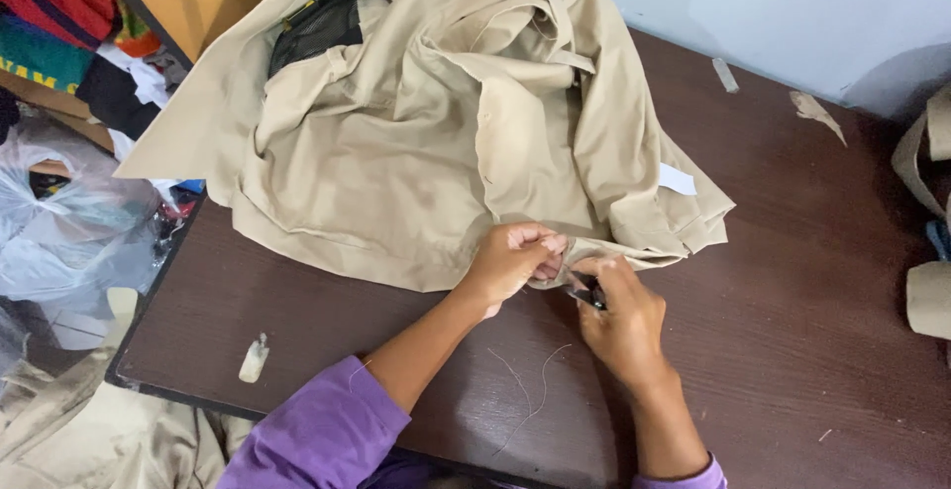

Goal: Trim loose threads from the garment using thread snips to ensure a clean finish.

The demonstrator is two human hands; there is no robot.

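**Trimming at the garment's hem**

The left hand (510, 263) pinches the lower edge of the beige garment (426, 132), spread over the dark table (792, 350). The right hand (619, 316) grips small thread snips (586, 294) just beside it. Best kept taut, blades clear of cloth; loose threads (530, 390) lie nearby.

A small white label (678, 179) sticks out of the tan cloth, right of the middle. A crinkly clear plastic bag (69, 226) sits at the left edge.

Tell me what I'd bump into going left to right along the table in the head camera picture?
Small white chalk piece → left hand pinching the beige garment → right hand with a small dark tool → beige roll.
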